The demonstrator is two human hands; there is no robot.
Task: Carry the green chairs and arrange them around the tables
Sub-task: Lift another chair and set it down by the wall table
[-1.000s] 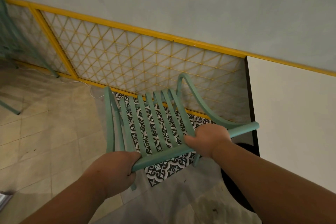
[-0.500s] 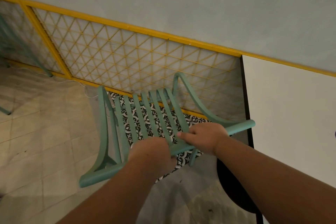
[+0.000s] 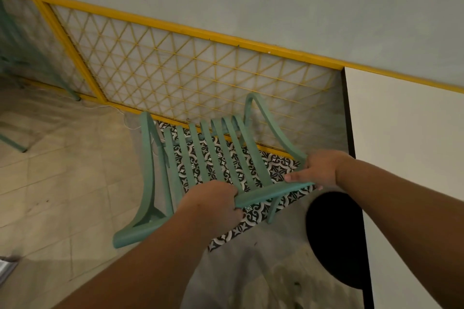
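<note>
Green chair (image 3: 213, 158) beside the white table (image 3: 406, 158), near the yellow lattice wall panel (image 3: 190, 75), left hand (image 3: 213, 206) and right hand (image 3: 319, 170) both grasping its top rail

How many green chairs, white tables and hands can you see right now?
Green chairs: 2, the held chair and a second chair partly in view at the left edge
White table: 1
Hands: 2, left hand and right hand
Total: 5
</note>
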